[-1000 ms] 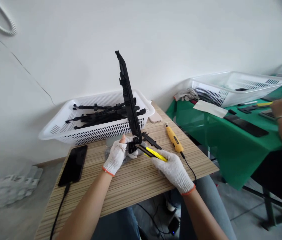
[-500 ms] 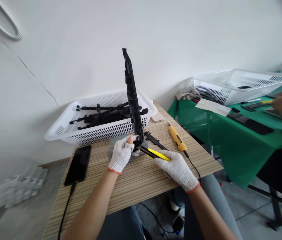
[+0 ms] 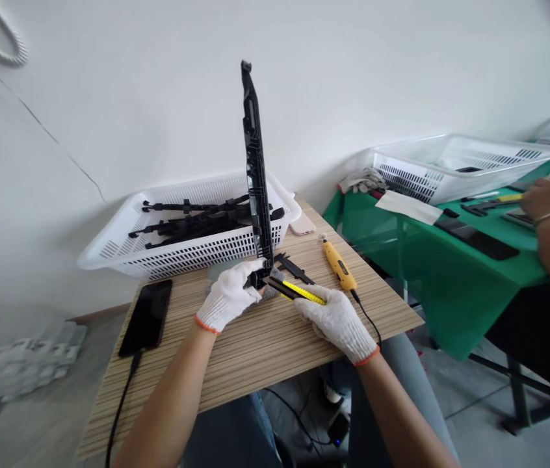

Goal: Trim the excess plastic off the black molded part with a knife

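Black strip (image 3: 257, 169) foot hidden by left hand (image 3: 226, 300)

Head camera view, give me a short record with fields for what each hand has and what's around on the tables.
left hand: gloved left hand grips the bottom end of a long black plastic part, stood nearly upright on the wooden table
right hand: gloved right hand holds a yellow utility knife, tip at the part's base
behind: white basket holding more black parts
left of hands: black phone, cable attached
right of hands: yellow tool
far right: another person's hand over a green table
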`<state>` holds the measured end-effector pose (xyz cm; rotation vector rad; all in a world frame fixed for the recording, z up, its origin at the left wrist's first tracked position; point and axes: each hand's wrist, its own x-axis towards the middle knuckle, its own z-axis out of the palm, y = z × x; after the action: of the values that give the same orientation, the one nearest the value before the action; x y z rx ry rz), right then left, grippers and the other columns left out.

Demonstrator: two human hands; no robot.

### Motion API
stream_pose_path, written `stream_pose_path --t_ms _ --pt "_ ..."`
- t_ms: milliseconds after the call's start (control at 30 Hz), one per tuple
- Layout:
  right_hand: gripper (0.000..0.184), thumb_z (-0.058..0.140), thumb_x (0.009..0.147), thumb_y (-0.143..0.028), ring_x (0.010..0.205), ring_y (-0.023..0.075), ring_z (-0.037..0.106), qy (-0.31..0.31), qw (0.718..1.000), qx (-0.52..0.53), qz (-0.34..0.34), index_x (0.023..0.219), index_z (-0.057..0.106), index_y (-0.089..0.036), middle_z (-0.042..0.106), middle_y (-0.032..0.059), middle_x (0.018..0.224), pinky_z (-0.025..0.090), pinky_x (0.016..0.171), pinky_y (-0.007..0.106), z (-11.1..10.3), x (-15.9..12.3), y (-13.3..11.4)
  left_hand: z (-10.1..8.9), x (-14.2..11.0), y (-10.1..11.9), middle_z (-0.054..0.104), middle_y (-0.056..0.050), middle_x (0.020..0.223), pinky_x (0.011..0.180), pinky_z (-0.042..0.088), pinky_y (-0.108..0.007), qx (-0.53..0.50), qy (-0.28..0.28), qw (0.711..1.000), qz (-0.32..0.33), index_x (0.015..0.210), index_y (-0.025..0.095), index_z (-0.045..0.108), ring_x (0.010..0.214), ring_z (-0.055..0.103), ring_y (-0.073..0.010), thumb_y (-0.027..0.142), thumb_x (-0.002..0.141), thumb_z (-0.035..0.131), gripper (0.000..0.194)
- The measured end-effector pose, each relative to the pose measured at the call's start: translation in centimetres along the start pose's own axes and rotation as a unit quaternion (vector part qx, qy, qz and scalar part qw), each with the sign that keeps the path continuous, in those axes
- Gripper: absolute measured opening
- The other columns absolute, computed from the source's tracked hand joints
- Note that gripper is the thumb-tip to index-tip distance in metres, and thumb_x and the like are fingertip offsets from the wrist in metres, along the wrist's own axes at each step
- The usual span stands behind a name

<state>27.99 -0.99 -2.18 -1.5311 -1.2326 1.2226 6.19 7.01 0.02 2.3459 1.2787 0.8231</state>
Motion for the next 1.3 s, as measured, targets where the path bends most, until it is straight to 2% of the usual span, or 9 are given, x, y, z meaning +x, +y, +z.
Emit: stream_pose_path --t_ms 167,333,533,667,867,1133,1300 --pt "0.056 0.065 0.079 -0.040 0.040 0.0065 0.039 -0.022 1.000 0.012 0.003 0.128 0.068 -0.015 0.057 -0.0032 0.060 0.031 0.037 0.019 -0.2 -0.2 -0.7 -1.0 -0.1 0.6 0.072 -0.004 0.121 0.095 0.056 -0.033 0.081 -0.021 0.996 0.020 0.122 0.024 0.066 0.110 0.068 -0.0199 0.018 0.077 0.069 0.046" --pt "0.051 0.065 0.078 -0.037 0.042 0.0068 0.039 -0.026 0.999 -0.020 -0.004 0.125 0.071 -0.017 0.060 -0.0028 0.060 0.032 0.040 0.019 -0.4 -0.4 -1.0 -1.8 0.0 1.0 0.074 -0.002 0.112 0.088 0.057 -0.031 0.120 -0.063 0.991 0.015 0.118 0.027 0.069 0.101 0.070 -0.0203 0.014 0.073 0.073 0.047" --pt "0.049 0.065 0.077 -0.036 0.042 0.0067 0.039 -0.025 1.000 0.008 -0.008 0.120 0.073 -0.015 0.059 -0.0032 0.059 0.034 0.042 0.020 -0.4 -0.5 -0.8 -1.5 -0.2 1.2 0.076 -0.002 0.110 0.087 0.056 -0.028 0.095 -0.022 0.995 0.024 0.115 0.026 0.071 0.098 0.071 -0.0200 0.020 0.072 0.074 0.043" --pt "0.050 0.065 0.077 -0.039 0.043 0.0083 0.043 -0.023 0.999 0.005 -0.023 0.120 0.073 -0.015 0.060 -0.0029 0.059 0.037 0.044 0.021 -0.5 -0.5 -0.6 -1.4 -0.2 1.3 0.076 -0.003 0.109 0.085 0.057 -0.029 0.097 -0.022 0.995 0.008 0.116 0.025 0.072 0.095 0.072 -0.0207 0.022 0.071 0.074 0.045" --pt "0.045 0.067 0.077 -0.040 0.058 0.0152 0.061 -0.014 0.999 -0.011 -0.049 0.114 0.076 -0.017 0.068 0.0003 0.065 0.049 0.055 0.024 -0.5 -0.7 -0.8 -1.7 -0.3 1.6 0.076 -0.003 0.110 0.086 0.056 -0.031 0.123 -0.037 0.992 -0.004 0.117 0.027 0.071 0.096 0.072 -0.0218 0.024 0.072 0.074 0.045" --pt "0.041 0.071 0.077 -0.040 0.075 0.0201 0.069 -0.008 0.997 -0.012 -0.074 0.111 0.078 -0.020 0.073 0.0027 0.077 0.057 0.067 0.029 -0.6 -0.7 -0.5 -2.1 -0.3 2.0 0.076 -0.003 0.108 0.084 0.057 -0.032 0.129 -0.046 0.991 0.004 0.116 0.028 0.071 0.096 0.072 -0.0224 0.025 0.073 0.073 0.043" --pt "0.040 0.071 0.078 -0.040 0.088 0.0224 0.072 -0.002 0.994 -0.023 -0.106 0.112 0.077 -0.020 0.077 0.0042 0.095 0.058 0.084 0.035 -0.6 -0.6 -0.1 -2.0 -0.2 2.0 0.077 -0.002 0.108 0.082 0.057 -0.032 0.130 -0.050 0.990 -0.004 0.117 0.028 0.071 0.095 0.072 -0.0225 0.025 0.072 0.073 0.044"
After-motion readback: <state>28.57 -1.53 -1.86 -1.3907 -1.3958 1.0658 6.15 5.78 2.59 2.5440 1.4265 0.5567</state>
